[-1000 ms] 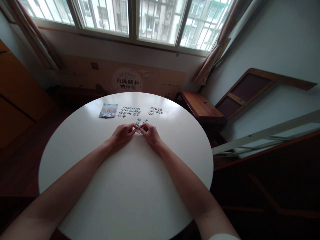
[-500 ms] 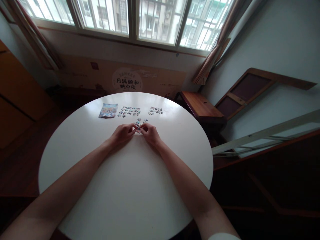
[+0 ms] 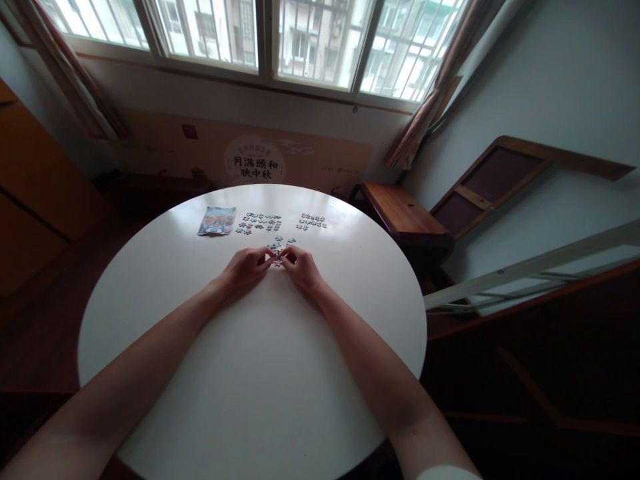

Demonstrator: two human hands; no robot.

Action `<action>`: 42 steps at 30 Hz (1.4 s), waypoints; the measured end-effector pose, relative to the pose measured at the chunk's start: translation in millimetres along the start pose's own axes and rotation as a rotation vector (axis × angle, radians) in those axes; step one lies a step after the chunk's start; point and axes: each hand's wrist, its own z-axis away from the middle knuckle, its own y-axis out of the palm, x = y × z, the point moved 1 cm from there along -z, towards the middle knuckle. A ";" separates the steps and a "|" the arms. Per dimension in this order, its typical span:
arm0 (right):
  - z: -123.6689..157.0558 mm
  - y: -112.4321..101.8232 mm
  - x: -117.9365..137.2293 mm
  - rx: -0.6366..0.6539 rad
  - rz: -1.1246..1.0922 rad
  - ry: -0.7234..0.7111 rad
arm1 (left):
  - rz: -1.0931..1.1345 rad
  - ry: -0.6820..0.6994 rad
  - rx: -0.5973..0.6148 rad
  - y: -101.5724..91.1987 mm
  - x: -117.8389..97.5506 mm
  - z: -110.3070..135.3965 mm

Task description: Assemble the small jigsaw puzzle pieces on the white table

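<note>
Both my hands rest on a round white table (image 3: 250,373), fingertips meeting over a small cluster of jigsaw pieces (image 3: 277,251). My left hand (image 3: 246,267) is curled, its thumb and fingers pinched on a piece at the cluster's near edge. My right hand (image 3: 300,265) is curled the same way and pinches a piece against the left hand's. Farther back lie two loose groups of puzzle pieces, one group (image 3: 259,222) at the centre and another (image 3: 312,221) to its right. A small printed picture card (image 3: 217,221) lies to the left of them.
Behind the table a cardboard panel (image 3: 255,160) with printed characters leans under the window (image 3: 270,40). A wooden bench (image 3: 403,213) and a leaning wooden frame (image 3: 495,180) stand at the right. An orange cabinet (image 3: 30,180) stands at the left.
</note>
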 end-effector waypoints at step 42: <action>0.1 0.3 -0.1 0.008 0.014 0.004 | -0.021 0.001 0.032 -1.3 -0.9 -0.4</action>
